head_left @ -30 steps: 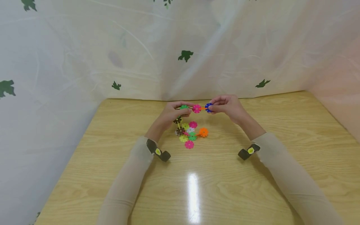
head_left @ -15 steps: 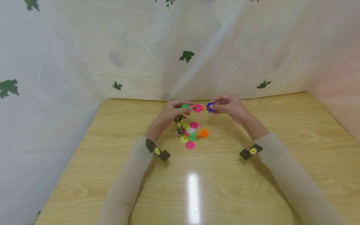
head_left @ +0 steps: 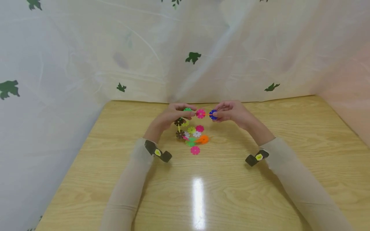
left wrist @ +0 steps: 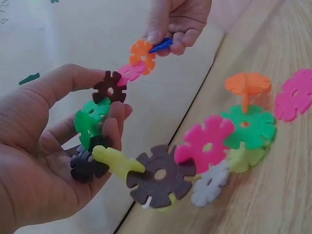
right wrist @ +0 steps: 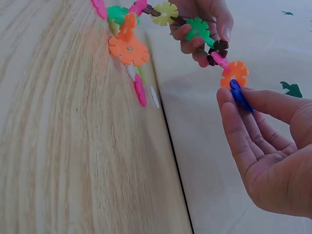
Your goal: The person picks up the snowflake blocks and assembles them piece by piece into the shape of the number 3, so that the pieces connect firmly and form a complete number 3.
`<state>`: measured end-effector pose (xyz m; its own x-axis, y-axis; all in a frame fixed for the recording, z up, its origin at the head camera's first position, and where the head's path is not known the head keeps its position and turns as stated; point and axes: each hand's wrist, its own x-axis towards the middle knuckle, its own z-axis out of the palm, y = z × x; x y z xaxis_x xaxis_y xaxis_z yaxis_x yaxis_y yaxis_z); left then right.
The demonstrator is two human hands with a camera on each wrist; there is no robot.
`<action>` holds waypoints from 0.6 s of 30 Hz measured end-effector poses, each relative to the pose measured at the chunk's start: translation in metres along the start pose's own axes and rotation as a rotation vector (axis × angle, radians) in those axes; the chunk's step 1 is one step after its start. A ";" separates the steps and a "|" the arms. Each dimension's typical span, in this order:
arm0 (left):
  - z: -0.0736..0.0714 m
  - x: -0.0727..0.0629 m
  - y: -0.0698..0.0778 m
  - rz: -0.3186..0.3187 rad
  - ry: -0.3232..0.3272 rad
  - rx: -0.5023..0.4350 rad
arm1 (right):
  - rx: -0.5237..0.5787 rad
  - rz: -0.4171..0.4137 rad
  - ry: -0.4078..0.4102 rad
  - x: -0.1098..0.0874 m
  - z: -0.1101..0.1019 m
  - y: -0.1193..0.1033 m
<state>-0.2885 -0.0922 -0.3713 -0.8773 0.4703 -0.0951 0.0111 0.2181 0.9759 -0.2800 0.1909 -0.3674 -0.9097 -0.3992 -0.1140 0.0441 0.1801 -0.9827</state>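
Note:
A chain of interlocking notched plastic discs runs between both hands above the table. My left hand (head_left: pixel 169 118) grips the chain, its fingertips at a brown disc (left wrist: pixel 109 88), with a green disc (left wrist: pixel 91 119) over the palm. From that hand the lower chain hangs through a yellow disc (left wrist: pixel 118 162), a larger brown disc (left wrist: pixel 168 184) and a pink disc (left wrist: pixel 204 141) to green and orange discs. My right hand (head_left: pixel 236 113) pinches a blue disc (right wrist: pixel 240 96) between thumb and fingers. The blue disc joins an orange disc (right wrist: pixel 235 72), which joins a pink disc (head_left: pixel 200 114).
Several loose discs lie on the wooden table (head_left: pixel 214 186) below the chain, among them a pink one (head_left: pixel 195 150), a white one (head_left: pixel 197 134) and a yellow one (head_left: pixel 191 130). A pale curtain (head_left: pixel 156 64) with green leaf shapes stands behind the table's back edge.
Both hands have shifted slightly left and toward me with the chain. Its hanging brown, green and orange discs have swung left over the loose ones. Each hand keeps its hold.

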 end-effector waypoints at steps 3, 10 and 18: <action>-0.006 -0.002 0.000 -0.022 -0.019 0.046 | -0.017 0.006 -0.030 0.000 0.004 0.000; -0.017 -0.006 0.001 -0.054 -0.037 0.096 | -0.081 0.043 -0.063 0.000 0.013 0.004; -0.021 -0.005 -0.001 -0.051 -0.052 0.103 | -0.092 0.031 -0.079 0.001 0.016 0.006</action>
<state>-0.2936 -0.1125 -0.3672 -0.8521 0.4992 -0.1571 0.0182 0.3281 0.9445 -0.2740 0.1776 -0.3754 -0.8729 -0.4611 -0.1592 0.0306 0.2740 -0.9612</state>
